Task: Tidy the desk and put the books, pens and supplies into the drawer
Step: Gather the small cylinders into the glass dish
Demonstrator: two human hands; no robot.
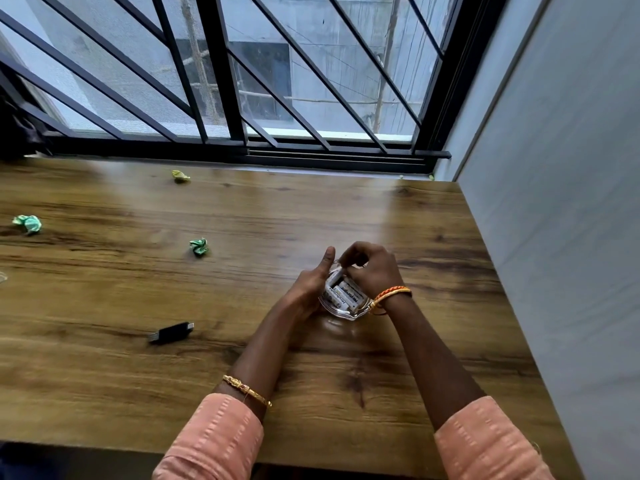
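Note:
A small clear glass dish (341, 315) sits on the wooden desk (433, 237), holding several white batteries (348, 295). My left hand (311, 284) cups the dish's left side, thumb pointing up. My right hand (372, 271) hovers over the dish with its fingertips pinched on one white battery (337, 273), which is tilted into the dish. A black USB stick (170, 332) lies on the desk to the left of my arms.
Two crumpled green papers (199, 245) (27, 224) and a yellow one (180, 176) lie on the left and far part of the desk. A barred window (242, 98) runs along the back. A grey wall (554, 237) bounds the desk's right edge.

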